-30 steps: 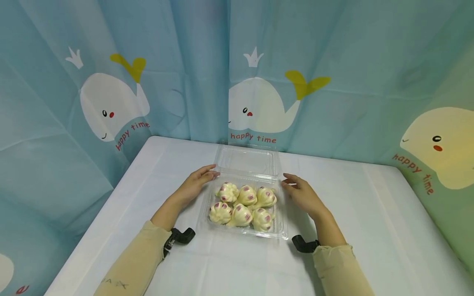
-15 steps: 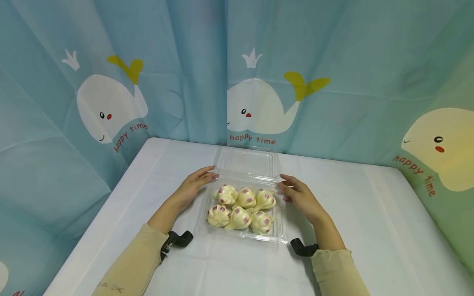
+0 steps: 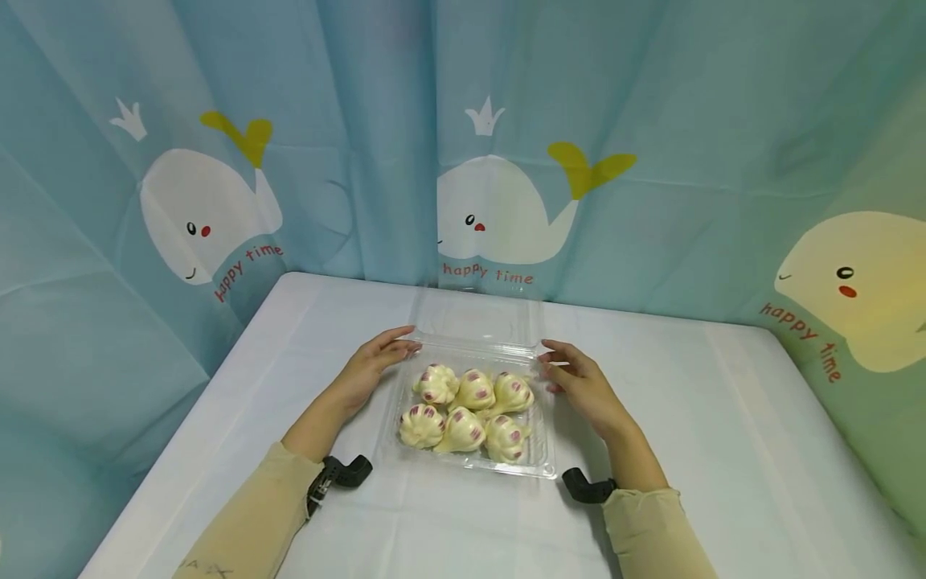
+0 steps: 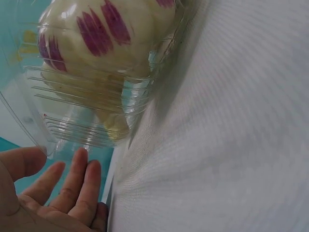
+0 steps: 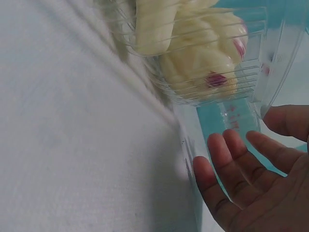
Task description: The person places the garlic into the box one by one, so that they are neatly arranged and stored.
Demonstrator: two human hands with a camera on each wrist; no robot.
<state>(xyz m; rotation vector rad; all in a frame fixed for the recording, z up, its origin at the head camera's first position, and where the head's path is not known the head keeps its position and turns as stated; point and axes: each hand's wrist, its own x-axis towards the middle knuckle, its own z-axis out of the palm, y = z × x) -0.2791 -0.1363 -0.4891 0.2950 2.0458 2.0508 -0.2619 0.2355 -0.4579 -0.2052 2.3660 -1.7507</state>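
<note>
A clear plastic clamshell box (image 3: 547,469) stands on the table with its lid (image 3: 470,318) folded back. Several pale yellow garlic bulbs (image 3: 463,430) with purple streaks lie inside in two rows. At the box's back left corner is my left hand (image 3: 372,366), fingers fairly straight; in the left wrist view its thumb tip (image 4: 36,157) is right at the box rim. My right hand (image 3: 582,382) is at the back right corner with spread, lightly bent fingers. Its thumb tip (image 5: 270,116) meets the rim in the right wrist view.
The white-covered table (image 3: 723,450) ends behind the box at a blue curtain (image 3: 376,145) printed with whales. A black wrist mount (image 3: 347,473) sits on the left forearm, another mount (image 3: 587,486) on the right.
The right hand has moved slightly inward, its fingertips now at the box's back corner. The lid's outline has grown fainter. The left hand stays at its corner; the view has shifted slightly.
</note>
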